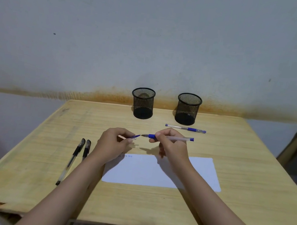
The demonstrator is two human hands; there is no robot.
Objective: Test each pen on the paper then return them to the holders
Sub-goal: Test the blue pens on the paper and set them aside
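Above the table (150,207), just beyond the far edge of the paper (162,172), the 2 hands meet over the wood. Curled round the clear barrel of a blue pen (170,138), the right hand (170,143) pinches it just behind its blue grip, so that the pen lies almost level with its bare tip pointing left and its blue end plug pointing right. Facing it, the left hand (115,142) pinches the cap (135,137) between thumb and fingers, the cap's blue clip aimed at the pen's tip; cap and tip are very near but apart. Faint blue marks show at the paper's far left corner, just beside the left wrist. Behind the right hand, a 2nd blue pen (186,128) lies capped on the table, parallel to the far edge and just in front of the right holder (187,109). Left of that one stands the left holder (143,103); both are black mesh cups, upright, near the wall, and no pens show in them. Left of the left forearm, 2 black pens (73,157) lie side by side, caps pointing away from the person, the right 1 partly hidden by the arm.
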